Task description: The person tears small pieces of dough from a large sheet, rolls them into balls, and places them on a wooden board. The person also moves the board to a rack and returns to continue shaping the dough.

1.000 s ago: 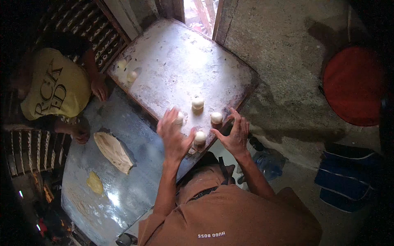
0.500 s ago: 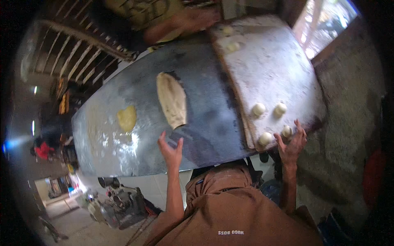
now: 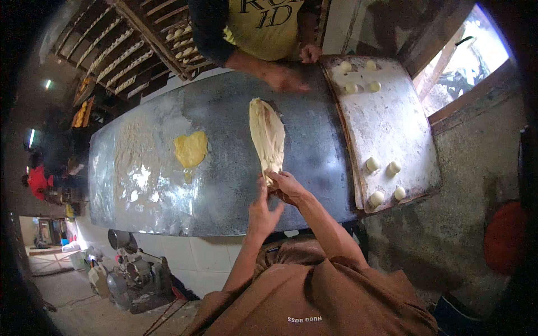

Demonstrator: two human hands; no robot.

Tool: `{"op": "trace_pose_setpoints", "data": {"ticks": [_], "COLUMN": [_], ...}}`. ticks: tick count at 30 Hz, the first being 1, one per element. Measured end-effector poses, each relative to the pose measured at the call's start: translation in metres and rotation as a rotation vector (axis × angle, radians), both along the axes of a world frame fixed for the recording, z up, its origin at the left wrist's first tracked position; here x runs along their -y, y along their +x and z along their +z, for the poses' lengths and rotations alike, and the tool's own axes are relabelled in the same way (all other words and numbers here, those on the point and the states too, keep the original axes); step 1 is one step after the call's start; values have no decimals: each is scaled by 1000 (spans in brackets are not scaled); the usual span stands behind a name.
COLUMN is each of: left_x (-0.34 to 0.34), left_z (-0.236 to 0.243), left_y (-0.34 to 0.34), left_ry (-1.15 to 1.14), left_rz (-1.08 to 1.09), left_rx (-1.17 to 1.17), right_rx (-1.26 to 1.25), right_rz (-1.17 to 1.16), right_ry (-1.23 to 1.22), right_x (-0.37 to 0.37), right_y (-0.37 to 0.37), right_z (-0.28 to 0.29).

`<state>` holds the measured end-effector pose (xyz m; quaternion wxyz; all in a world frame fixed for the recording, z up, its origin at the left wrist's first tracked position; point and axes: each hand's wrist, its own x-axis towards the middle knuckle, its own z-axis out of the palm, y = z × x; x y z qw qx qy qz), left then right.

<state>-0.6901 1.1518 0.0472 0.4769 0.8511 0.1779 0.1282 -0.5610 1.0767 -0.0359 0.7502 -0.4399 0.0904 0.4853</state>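
A long, pale piece of dough point(image 3: 268, 131) lies lengthwise on the dark metal worktable point(image 3: 224, 201). My right hand point(image 3: 288, 187) is closed at its near end, fingers gripping the dough. Just left of that end is my left hand point(image 3: 262, 214), its fingers stretched out and thumb apart, with the fingertips close against the dough's edge. Further left sits a flat yellow lump of dough point(image 3: 190, 149), touched by neither hand. Small white dough balls point(image 3: 377, 198) rest on the floured tray point(image 3: 392, 123) at the right, several at its near end and several at its far end.
Across the table stands a person in a yellow shirt point(image 3: 263, 33), one blurred hand point(image 3: 287, 79) reaching over the far edge. Slatted racks point(image 3: 117, 50) stand at the far left. A motor-like machine point(image 3: 143, 274) and a clear plastic jug point(image 3: 119, 290) are on the floor.
My right hand has left the dough balls on the tray and moved left onto the long dough's near end. My left hand has come alongside it. The view has shifted.
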Motion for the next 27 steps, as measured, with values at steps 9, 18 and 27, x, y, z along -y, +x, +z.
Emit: {"op": "trace_pose_setpoints", "data": {"ticks": [9,18,27], "left_x": [-30,-42,-48], "left_z": [-49,-95,-58], "left_y": [97,104,46], "left_ry": [-1505,-1589,127], "left_rz": [-31,-25,-455], "left_rx": [-454,-457,-497], "right_rx": [1278,1212,1193], "right_rz": [174,649,395], "right_ry": [-924,-136,-13], "right_x": [37,62,-63], "right_y": [-50,-69,29], "right_z": [33,157,47]}}
